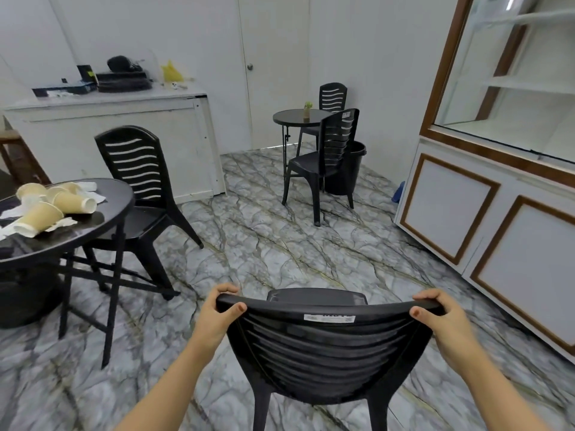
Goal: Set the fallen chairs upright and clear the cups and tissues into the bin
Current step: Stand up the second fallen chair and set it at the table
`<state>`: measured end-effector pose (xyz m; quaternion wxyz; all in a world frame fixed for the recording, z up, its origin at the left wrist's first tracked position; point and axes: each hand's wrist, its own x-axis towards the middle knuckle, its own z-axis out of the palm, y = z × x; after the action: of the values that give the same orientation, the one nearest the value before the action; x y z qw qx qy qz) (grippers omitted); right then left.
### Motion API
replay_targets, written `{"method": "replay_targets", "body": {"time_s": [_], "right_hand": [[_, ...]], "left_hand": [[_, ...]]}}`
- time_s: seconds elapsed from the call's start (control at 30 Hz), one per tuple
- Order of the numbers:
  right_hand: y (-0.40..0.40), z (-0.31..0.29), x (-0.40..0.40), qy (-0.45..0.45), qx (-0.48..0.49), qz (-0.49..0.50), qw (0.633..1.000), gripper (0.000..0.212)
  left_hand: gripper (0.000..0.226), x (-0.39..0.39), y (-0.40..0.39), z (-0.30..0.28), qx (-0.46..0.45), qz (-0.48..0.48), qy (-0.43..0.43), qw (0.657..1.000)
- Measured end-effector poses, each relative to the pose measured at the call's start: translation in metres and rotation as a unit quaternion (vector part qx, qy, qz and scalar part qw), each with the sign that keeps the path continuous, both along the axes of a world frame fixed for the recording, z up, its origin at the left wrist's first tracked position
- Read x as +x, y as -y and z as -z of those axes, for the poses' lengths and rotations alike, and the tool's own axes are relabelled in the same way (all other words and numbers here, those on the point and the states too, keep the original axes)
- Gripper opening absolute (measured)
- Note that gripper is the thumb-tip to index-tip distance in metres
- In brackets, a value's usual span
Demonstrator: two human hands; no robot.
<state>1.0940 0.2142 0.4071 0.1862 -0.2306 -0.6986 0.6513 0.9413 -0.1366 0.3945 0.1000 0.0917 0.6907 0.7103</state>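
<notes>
A black plastic chair (323,346) stands upright right in front of me, its slatted back facing me. My left hand (217,312) grips the left end of its top rail and my right hand (441,318) grips the right end. On the round black table (102,225) at the left lie several tipped tan paper cups (67,202) among crumpled white tissues (88,188). A black bin (350,169) stands in the far corner, partly hidden behind a chair (323,163).
Another black chair (140,181) stands upright at the near table. A second round table (298,117) with a small plant and two chairs is at the back. A white counter (118,132) lines the left wall, a glass cabinet (497,150) the right. A dark tub (21,297) sits under the near table.
</notes>
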Motion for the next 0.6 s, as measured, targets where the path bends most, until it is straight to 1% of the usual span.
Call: {"method": "replay_targets", "body": {"time_s": [0.1,0.2,0.3,0.33,0.37,0.43,0.47,0.5,0.53,0.57,0.6], "right_hand": [[0.007,-0.006,-0.006,-0.001,-0.009,-0.006,1.0,0.075],[0.016,-0.009,-0.012,-0.001,0.005,-0.015,1.0,0.079],[0.036,-0.017,-0.024,-0.029,0.02,-0.019,0.999,0.075],[0.047,-0.022,-0.031,-0.039,0.025,-0.029,0.998,0.068],[0.059,-0.028,-0.038,-0.048,0.026,-0.043,0.998,0.055],[0.084,-0.04,-0.057,-0.072,0.015,-0.06,0.995,0.026],[0.096,-0.045,-0.067,-0.078,0.014,-0.065,0.995,0.021],[0.109,-0.049,-0.079,-0.081,0.013,-0.076,0.994,0.021],[0.124,-0.054,-0.09,-0.084,0.013,-0.09,0.992,0.029],[0.14,-0.059,-0.102,-0.086,0.016,-0.1,0.991,0.043],[0.158,-0.062,-0.114,-0.085,0.017,-0.104,0.991,0.054]], "left_hand": [[0.042,-0.003,0.009,0.003,0.027,-0.003,0.005,1.0],[0.053,-0.004,0.021,0.004,0.041,-0.016,0.003,0.999],[0.039,-0.004,0.041,0.003,0.068,-0.044,-0.012,0.997],[0.035,-0.006,0.052,0.001,0.08,-0.061,-0.013,0.995],[0.034,-0.008,0.063,-0.001,0.09,-0.078,-0.014,0.993],[0.041,-0.01,0.088,-0.011,0.109,-0.106,-0.021,0.988],[0.045,-0.011,0.101,-0.016,0.122,-0.121,-0.025,0.985],[0.046,-0.013,0.116,-0.02,0.132,-0.138,-0.028,0.981],[0.048,-0.013,0.131,-0.025,0.138,-0.155,-0.032,0.978],[0.049,-0.015,0.15,-0.028,0.134,-0.173,-0.039,0.975],[0.045,-0.015,0.169,-0.032,0.131,-0.192,-0.044,0.972]]}}
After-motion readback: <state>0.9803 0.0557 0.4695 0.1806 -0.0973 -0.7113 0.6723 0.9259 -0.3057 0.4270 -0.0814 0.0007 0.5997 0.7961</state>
